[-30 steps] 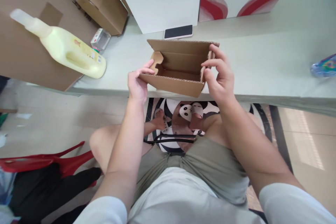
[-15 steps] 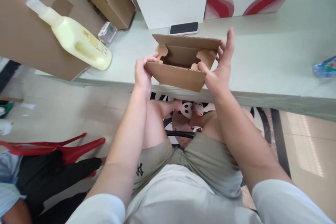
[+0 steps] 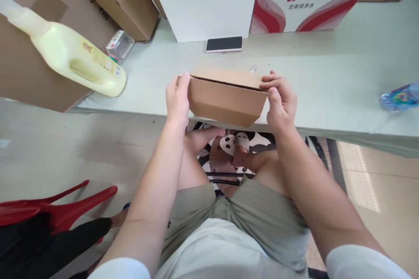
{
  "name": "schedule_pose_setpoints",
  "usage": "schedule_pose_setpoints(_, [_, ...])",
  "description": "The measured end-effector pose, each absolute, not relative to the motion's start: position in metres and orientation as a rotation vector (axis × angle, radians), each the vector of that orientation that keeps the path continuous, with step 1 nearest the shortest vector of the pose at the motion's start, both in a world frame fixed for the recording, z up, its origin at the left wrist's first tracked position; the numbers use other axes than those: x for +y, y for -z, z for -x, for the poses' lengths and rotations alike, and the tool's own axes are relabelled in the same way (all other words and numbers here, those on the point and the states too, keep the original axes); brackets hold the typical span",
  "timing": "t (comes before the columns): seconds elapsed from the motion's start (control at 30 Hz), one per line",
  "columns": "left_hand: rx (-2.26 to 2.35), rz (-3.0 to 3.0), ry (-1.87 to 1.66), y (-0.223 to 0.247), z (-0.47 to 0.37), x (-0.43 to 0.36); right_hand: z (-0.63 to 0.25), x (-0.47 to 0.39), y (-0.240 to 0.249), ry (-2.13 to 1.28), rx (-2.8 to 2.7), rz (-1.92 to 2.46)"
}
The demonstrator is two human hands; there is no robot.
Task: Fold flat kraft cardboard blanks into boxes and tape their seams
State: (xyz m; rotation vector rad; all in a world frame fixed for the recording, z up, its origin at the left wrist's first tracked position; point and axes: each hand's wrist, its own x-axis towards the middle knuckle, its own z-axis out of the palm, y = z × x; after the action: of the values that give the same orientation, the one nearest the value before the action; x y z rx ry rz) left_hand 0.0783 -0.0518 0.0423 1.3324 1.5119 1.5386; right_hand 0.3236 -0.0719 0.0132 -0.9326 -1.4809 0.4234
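A small brown cardboard box (image 3: 227, 99) is held between my two hands at the table's front edge. Its two long top flaps are folded inward and nearly meet, with a narrow dark gap along them; the inside is hidden. My left hand (image 3: 177, 97) grips the box's left end, thumb on the top corner. On the right end, my right hand (image 3: 280, 101) has its thumb at the near top corner and its fingers on the far flap.
Behind the box lies a phone (image 3: 224, 44), before a white box (image 3: 203, 2) and a red-and-white carton (image 3: 304, 4). To the left are a yellow jug (image 3: 78, 61), a clear bottle (image 3: 120, 45) and brown boxes (image 3: 127, 0). A shiny plastic packet (image 3: 400, 96) lies right; a red chair (image 3: 70, 209) stands lower left.
The box's upright long flaps have been folded down, covering the opening. My right hand has moved from spread fingers to a grip on the box's right end. The view has shifted slightly.
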Motion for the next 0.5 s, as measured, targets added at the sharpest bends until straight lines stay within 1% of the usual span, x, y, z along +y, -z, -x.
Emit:
schedule_pose_setpoints(0.13, [1.625, -1.470, -1.561, -0.035, -0.079, -0.045, -0.318, -0.065, -0.012, -0.411, -1.416, 0.978])
schedule_pose_setpoints(0.3, [1.657, -1.657, -1.468, -0.030, -0.070, -0.039, -0.318, -0.070, -0.008, -0.464, -1.417, 1.010])
schedule_pose_setpoints(0.43, [1.541, -1.493, -1.487, -0.030, -0.061, -0.035, -0.331, -0.078, -0.002, -0.546, -1.361, 1.216])
schedule_pose_setpoints(0.5, [1.501, -1.339, -1.504, -0.031, -0.057, -0.034, -0.334, -0.079, 0.001, -0.659, -1.321, 1.361])
